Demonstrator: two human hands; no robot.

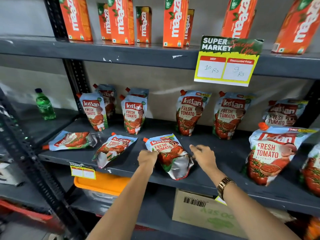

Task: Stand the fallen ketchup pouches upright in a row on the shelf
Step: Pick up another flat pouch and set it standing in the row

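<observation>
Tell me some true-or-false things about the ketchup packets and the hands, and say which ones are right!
1. Three ketchup pouches lie flat near the front of the shelf. True: the left fallen pouch, the middle fallen pouch and the pouch being handled.
2. The left hand touches the pouch being handled. True.
3. The right hand holds a green bottle. False: it is at the pouch's right side; the green bottle stands far left.
4. The orange juice cartons sit below the ketchup. False: they stand on the shelf above.
5. The watch is on the left wrist. False: right wrist.
</observation>
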